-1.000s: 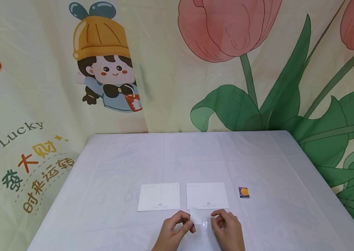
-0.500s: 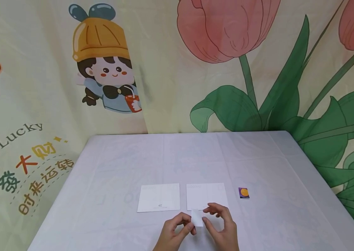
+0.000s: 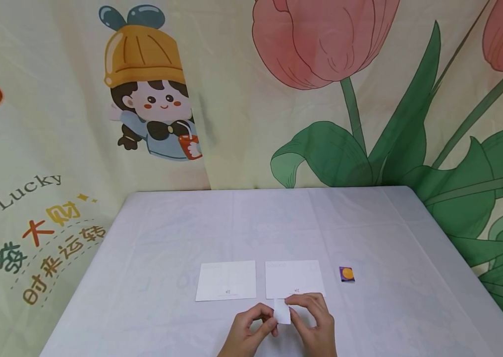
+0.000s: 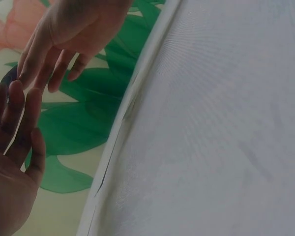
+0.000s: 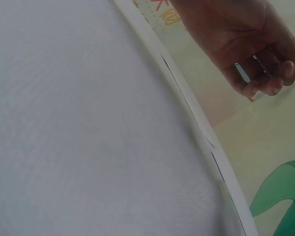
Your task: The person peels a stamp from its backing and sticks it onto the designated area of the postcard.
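Observation:
In the head view my left hand (image 3: 249,329) pinches a small white piece of paper (image 3: 282,312) by its left edge, between thumb and curled index finger. My right hand (image 3: 315,322) holds its right side, index finger at the upper corner and thumb at the edge. The piece's far face shows as a dark purple sliver (image 4: 10,76) in the left wrist view, between the fingertips of both hands. The right wrist view has one hand (image 5: 250,44) with curled fingers at the upper right; the paper does not show there.
Two white postcards lie side by side beyond the hands, a left postcard (image 3: 226,281) and a right postcard (image 3: 295,279). A small purple square with an orange disc (image 3: 347,274) lies to their right. A white cloth covers the table (image 3: 251,223); a printed curtain (image 3: 233,99) hangs behind.
My right hand has come left to the paper from a spot apart from it, and its index finger has lowered onto the upper corner. The paper has shifted slightly right.

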The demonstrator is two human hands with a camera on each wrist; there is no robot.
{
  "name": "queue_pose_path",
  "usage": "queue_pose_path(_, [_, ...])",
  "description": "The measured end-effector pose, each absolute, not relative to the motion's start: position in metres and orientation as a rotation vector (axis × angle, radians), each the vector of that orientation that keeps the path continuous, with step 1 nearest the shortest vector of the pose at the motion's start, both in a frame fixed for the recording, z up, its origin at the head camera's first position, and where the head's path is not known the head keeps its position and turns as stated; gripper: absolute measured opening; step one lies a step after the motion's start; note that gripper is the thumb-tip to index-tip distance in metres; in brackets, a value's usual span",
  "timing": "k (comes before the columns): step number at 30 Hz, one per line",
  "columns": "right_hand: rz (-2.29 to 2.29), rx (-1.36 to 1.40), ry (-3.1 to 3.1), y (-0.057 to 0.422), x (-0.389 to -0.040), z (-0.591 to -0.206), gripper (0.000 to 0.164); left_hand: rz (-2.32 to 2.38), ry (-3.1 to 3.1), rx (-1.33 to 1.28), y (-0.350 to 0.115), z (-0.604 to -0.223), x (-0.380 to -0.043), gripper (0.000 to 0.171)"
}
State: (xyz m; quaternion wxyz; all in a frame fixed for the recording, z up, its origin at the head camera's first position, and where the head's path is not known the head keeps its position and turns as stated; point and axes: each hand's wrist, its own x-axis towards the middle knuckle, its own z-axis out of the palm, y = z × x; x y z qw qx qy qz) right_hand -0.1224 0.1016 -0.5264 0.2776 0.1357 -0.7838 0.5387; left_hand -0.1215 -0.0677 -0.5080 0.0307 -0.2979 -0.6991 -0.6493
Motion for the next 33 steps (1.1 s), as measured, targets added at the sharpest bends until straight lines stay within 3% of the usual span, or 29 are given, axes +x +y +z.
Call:
queue_pose_path(4, [1.450,0.395,-2.089,0.102,-0.123,-0.528,0.027,-1.948,-2.125,-0.932,-0.068,-0.520,-0.126,0.013])
queue_pose_path(11, [1.388,0.485,-2.076,0.103,-0.125,-0.534,0.027,-1.824,-2.126,-0.813,-0.067,-0.494,-0.119,0.009])
queue_pose_path(23, [1.416,0.556,-2.162,0.097,-0.123,-0.534,0.014,-1.371,-2.098,-0.514,-0.068,-0.518,-0.128,0.028])
queue_pose_path(33, [1.540,0.689,-2.175,0.096,-0.120,-0.531,0.013,-1.436,-2.100,-0.416,-0.068,-0.490,-0.123,0.019])
